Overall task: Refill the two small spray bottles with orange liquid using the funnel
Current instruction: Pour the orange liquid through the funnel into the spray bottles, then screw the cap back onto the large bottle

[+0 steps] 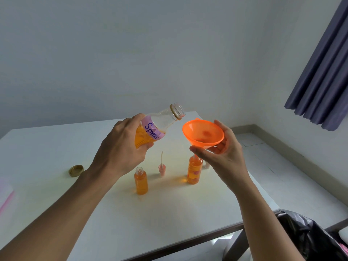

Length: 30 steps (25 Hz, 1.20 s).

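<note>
The left hand point(120, 146) grips a clear plastic bottle point(156, 127) with a pink "Spray" label, part full of orange liquid and tilted so its open mouth points at the orange plastic funnel point(203, 133). The right hand point(224, 153) holds the funnel tilted just above the right small clear spray bottle point(194, 171), which is filled orange. Left of it on the white table point(56, 147) stand a pink spray head point(162, 169) and the left small clear spray bottle point(141, 182), uncapped. A round gold cap point(75, 170) lies further left.

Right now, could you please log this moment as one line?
left hand grips tilted refill bottle; right hand holds funnel above patterned spray bottle; plain spray bottle uncapped

Pale walls point(131, 53), white table point(47, 157), blue curtain point(323, 72)
</note>
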{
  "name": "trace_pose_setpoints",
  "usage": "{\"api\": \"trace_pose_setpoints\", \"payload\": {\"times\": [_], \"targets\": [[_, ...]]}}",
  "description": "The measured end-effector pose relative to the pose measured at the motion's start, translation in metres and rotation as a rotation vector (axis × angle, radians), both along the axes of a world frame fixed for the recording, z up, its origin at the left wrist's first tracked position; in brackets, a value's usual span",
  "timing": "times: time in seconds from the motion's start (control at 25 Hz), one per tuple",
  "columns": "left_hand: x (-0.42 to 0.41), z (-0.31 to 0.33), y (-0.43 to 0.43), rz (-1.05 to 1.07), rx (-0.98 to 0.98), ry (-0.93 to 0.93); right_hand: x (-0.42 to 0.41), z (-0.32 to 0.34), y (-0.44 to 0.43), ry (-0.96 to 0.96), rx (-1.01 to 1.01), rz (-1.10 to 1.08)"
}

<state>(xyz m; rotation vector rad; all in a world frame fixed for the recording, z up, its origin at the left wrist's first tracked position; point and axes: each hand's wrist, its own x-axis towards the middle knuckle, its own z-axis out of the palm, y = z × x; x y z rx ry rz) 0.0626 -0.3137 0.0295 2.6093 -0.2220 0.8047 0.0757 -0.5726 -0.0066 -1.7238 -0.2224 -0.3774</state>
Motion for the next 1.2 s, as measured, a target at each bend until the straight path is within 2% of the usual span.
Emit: {"api": "trace_pose_setpoints", "payload": {"times": [0.24, 0.52, 0.8, 1.0, 1.2], "targets": [[-0.005, -0.001, 0.009, 0.0, -0.051, 0.009, -0.002, 0.003, 0.003, 0.019, -0.032, -0.012], [-0.023, -0.003, 0.04, 0.058, -0.325, -0.006, -0.005, 0.058, 0.034, -0.081, 0.059, -0.026], [-0.034, -0.015, 0.132, 0.361, -0.529, -0.005, 0.029, 0.063, 0.182, 0.024, -0.136, 0.265], [-0.033, -0.038, 0.193, 0.502, -0.617, -0.048, 0.068, 0.032, 0.284, 0.223, -0.199, 0.332], [-0.028, -0.067, 0.221, 0.554, -0.721, -0.074, 0.092, -0.009, 0.341, 0.331, -0.367, 0.361]]}}
